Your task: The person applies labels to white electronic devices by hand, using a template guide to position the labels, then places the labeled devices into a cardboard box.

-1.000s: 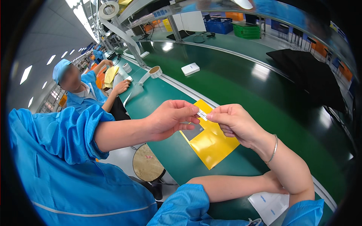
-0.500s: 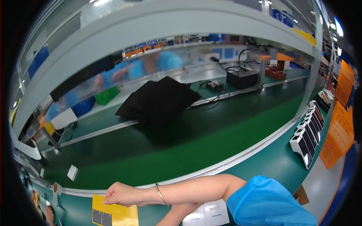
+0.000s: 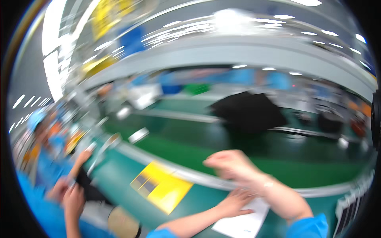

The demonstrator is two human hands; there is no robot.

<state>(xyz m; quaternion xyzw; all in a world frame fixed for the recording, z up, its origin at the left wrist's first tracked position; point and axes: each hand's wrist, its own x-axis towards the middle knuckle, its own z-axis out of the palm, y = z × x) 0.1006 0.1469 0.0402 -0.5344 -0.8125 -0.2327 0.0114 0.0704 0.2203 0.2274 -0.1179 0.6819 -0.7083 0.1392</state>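
Observation:
My left hand (image 3: 238,202) lies flat with its fingers apart on a white printed sheet (image 3: 244,222) near the bench's front edge. Just above and beyond it, my right hand (image 3: 233,167) is held in the air with its fingers curled together, a bracelet on the wrist. Motion blurs it, and whatever its fingertips may hold cannot be made out. To the left of both hands lies a yellow sheet (image 3: 168,188) with dark rectangles at one end, touched by neither hand.
A green conveyor belt (image 3: 190,156) runs behind a metal rail. On it are a small white box (image 3: 138,135) and, farther back, black sheets (image 3: 252,111). A tape roll (image 3: 114,139) stands at left. A co-worker in blue (image 3: 51,158) sits left; black-and-white devices (image 3: 349,210) line the right.
My view has swung to the left. My right hand has moved off the yellow sheet to above my left hand, which now shows on the white sheet.

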